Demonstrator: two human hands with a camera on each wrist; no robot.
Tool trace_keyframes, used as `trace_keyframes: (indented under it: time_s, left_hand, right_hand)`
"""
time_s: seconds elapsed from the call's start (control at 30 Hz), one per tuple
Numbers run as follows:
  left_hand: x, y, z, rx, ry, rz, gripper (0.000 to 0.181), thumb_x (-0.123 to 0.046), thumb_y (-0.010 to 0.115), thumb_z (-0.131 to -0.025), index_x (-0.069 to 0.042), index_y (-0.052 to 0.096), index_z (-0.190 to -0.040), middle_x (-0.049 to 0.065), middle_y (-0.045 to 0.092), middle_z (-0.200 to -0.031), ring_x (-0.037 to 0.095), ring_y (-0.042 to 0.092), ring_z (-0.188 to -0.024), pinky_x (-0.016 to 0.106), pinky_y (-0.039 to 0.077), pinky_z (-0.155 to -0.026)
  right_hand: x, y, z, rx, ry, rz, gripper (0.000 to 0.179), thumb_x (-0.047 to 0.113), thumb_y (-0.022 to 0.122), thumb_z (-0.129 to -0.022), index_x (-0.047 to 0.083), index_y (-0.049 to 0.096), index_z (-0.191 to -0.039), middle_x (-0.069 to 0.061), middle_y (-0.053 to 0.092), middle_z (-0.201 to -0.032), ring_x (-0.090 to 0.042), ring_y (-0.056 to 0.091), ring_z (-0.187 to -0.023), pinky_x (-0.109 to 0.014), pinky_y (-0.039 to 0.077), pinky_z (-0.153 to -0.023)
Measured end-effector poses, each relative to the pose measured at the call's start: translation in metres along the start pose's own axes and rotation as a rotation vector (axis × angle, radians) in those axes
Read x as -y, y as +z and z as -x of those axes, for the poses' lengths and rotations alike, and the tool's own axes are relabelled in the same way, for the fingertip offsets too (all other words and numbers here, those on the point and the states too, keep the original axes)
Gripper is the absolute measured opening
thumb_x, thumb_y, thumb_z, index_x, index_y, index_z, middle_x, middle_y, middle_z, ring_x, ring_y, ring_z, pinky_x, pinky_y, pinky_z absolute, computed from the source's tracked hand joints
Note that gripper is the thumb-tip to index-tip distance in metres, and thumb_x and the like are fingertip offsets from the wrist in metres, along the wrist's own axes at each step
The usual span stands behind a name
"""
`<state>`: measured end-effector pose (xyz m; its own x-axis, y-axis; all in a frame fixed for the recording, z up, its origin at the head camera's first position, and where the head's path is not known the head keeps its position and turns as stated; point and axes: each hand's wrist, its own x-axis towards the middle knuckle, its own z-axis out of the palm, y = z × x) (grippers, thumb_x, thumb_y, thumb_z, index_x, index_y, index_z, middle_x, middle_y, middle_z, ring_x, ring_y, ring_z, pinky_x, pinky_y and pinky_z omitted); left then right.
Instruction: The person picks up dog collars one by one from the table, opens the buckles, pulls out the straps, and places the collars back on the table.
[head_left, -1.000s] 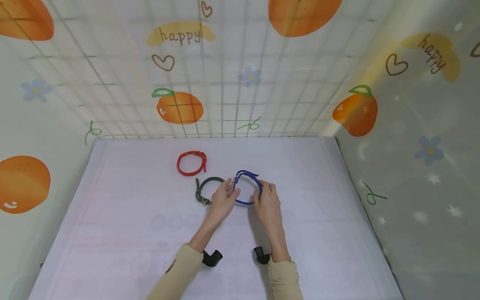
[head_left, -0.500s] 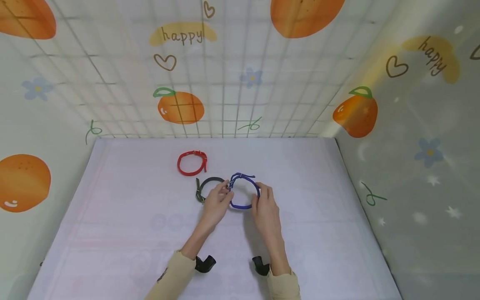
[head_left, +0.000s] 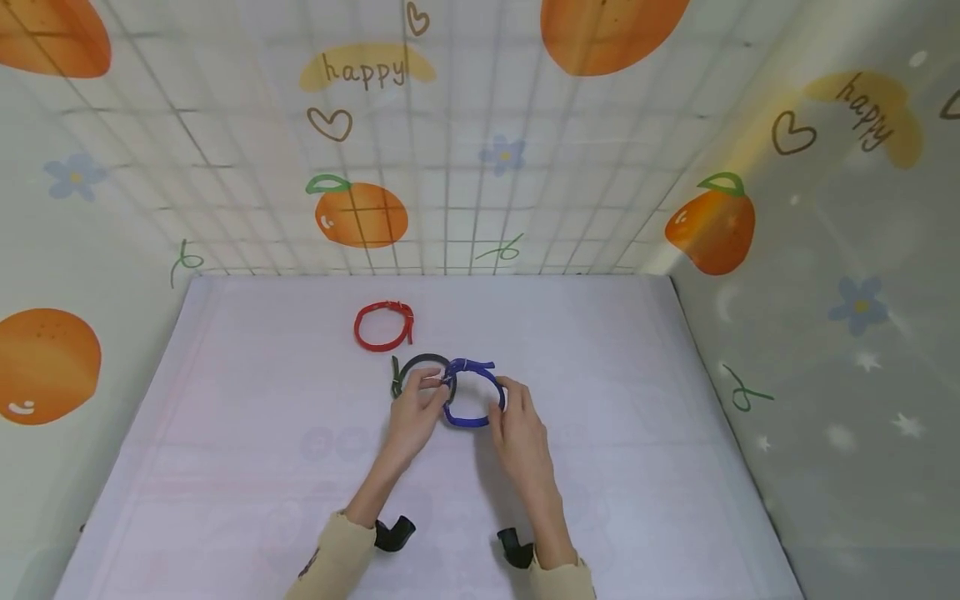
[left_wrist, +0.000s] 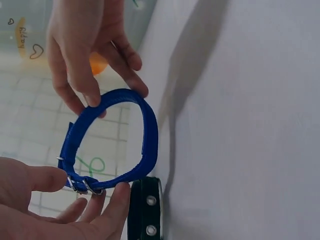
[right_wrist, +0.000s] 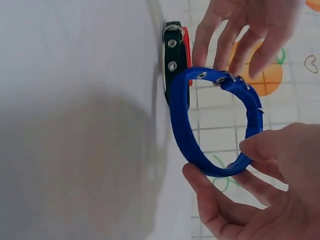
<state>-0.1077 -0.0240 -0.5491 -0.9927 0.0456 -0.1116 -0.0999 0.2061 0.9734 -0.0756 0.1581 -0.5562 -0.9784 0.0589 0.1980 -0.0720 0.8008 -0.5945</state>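
A blue buckled collar is held between both hands in the head view. My left hand pinches its buckle end, with thumb and fingertips on either side of the metal buckle in the left wrist view. On the opposite side, my right hand pinches the band between thumb and fingers. A dark green collar with metal eyelets lies behind the left hand, partly covered by it and overlapped by the blue collar. Whether the blue collar touches the table, I cannot tell.
A red collar lies farther back on the white table. Printed curtains with oranges hang behind and at the sides. Black angled pieces sit at both wrists.
Both hands have drawn the blue collar left and nearer to me, so that it now overlaps the green collar in the head view. The red and green collars have stayed put.
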Motion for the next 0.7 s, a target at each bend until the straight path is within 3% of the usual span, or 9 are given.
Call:
trace_keyframes:
  time_s: [0.2,0.4,0.53,0.7]
  left_hand:
    - [0.005,-0.006,-0.002,-0.015,0.096,-0.119,0.040,-0.026,0.067,-0.108,-0.011,0.064,-0.145,0.024,0.075,-0.125,0.042,0.081,-0.101,0.047,0.066,-0.086]
    - [0.004,-0.014,-0.002,-0.068,0.178,-0.165,0.027,-0.027,0.070,-0.107,-0.016,0.073,-0.132,0.019,0.079,-0.115,0.032,0.083,-0.084,0.031,0.065,-0.070]
    - [-0.004,-0.021,0.000,-0.082,0.229,-0.194,0.023,-0.026,0.070,-0.107,-0.015,0.073,-0.127,0.016,0.079,-0.116,0.028,0.083,-0.082,0.026,0.062,-0.068]
    - [-0.013,-0.029,0.003,-0.108,0.302,-0.279,0.022,-0.029,0.068,-0.108,-0.016,0.073,-0.124,0.011,0.079,-0.120,0.028,0.083,-0.090,0.030,0.063,-0.073]
  right_hand:
    - [0.007,0.000,0.005,-0.013,-0.033,-0.005,0.046,0.008,0.068,-0.105,0.010,0.053,-0.148,-0.016,0.067,-0.129,-0.018,0.058,-0.070,-0.031,0.050,-0.061]
    - [0.015,-0.007,0.003,0.021,-0.065,-0.001,0.043,0.014,0.065,-0.108,0.010,0.052,-0.148,-0.015,0.066,-0.128,-0.016,0.063,-0.072,-0.027,0.052,-0.061]
    - [0.019,-0.014,-0.002,0.034,-0.116,0.003,0.042,0.017,0.065,-0.109,0.010,0.052,-0.148,-0.017,0.068,-0.131,-0.025,0.078,-0.091,-0.033,0.062,-0.070]
    - [0.025,-0.019,-0.010,0.050,-0.177,-0.009,0.042,0.020,0.065,-0.109,0.008,0.051,-0.148,-0.019,0.070,-0.136,-0.033,0.079,-0.107,-0.041,0.066,-0.080]
